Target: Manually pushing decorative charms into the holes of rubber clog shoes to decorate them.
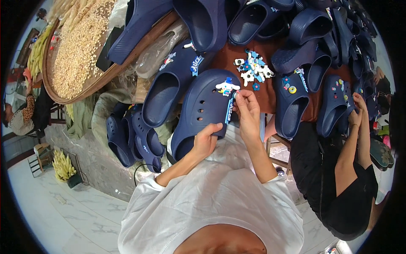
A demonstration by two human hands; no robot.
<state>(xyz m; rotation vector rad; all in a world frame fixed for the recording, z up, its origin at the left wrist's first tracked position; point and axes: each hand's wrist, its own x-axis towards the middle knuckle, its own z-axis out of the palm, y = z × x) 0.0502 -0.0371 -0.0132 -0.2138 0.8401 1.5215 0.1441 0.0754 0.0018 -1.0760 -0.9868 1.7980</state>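
Observation:
My left hand (pixel 206 142) is closed on the side of a navy blue clog (pixel 190 99), thumb on top near the opening. The clog tilts upward with its toe away from me. A white long-eared charm with a blue hat (pixel 227 87) sits on its upper, and a blue strip charm with white letters (pixel 229 112) runs along its right side. Between these, my right hand (pixel 248 113) pinches a small round charm (pixel 235 95) against the clog. The charm is partly hidden by my fingertips. Loose white, blue and black charms (pixel 255 70) lie in a heap just beyond my right hand.
A decorated navy clog (pixel 163 95) leans at my left. More clogs are stacked at the back and right, and several sit lower left (pixel 135 131). A round tray of grain (pixel 78 55) stands far left. At right, a person in black (pixel 338 182) handles another clog (pixel 332 108).

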